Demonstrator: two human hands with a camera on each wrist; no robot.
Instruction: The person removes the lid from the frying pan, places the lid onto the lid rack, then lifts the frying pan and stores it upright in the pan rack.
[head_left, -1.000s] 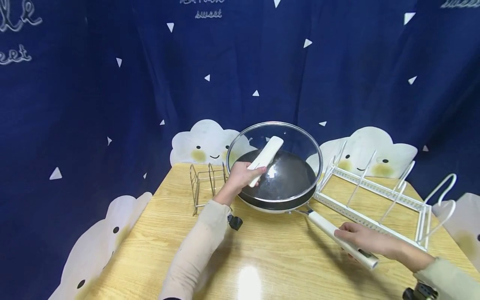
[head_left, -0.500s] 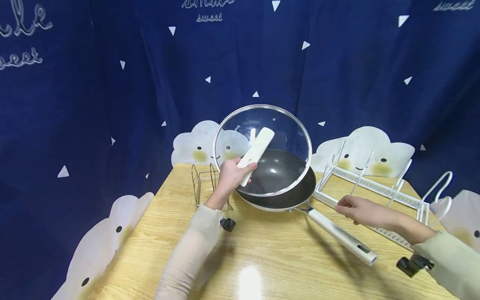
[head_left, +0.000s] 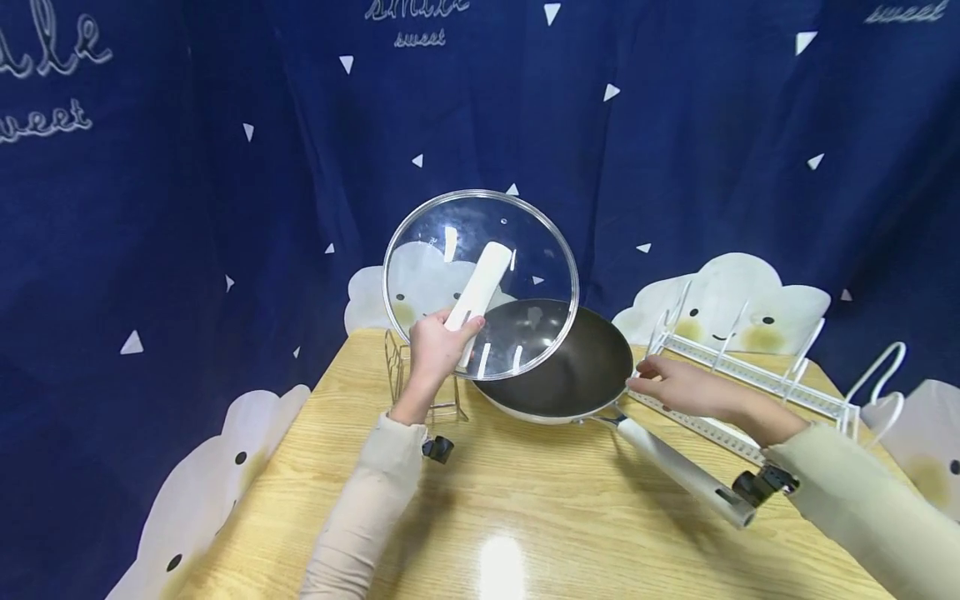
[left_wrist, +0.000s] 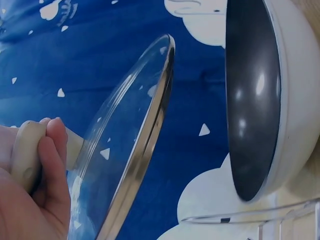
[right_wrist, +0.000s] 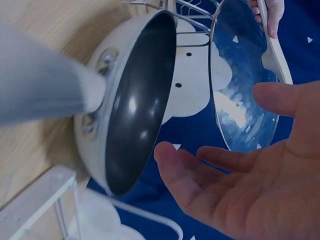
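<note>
My left hand grips the cream handle of a round glass lid with a metal rim. The lid is held tilted above the left part of a frying pan, apart from it in the left wrist view. Dark inside and white outside, the pan sits on the table, its long pale handle pointing front right. Over the pan's right rim hovers my right hand, holding nothing; in the right wrist view its fingers are loosely bent, the thumb spread away.
A white wire rack stands right of the pan, close behind the right forearm. A smaller metal wire rack is at the left, partly hidden by the left hand and lid. A blue curtain hangs behind the wooden table.
My left hand has lifted the lid off the pan, up and to the left. My right hand has let go of the pan's handle and moved left toward the pan's rim.
</note>
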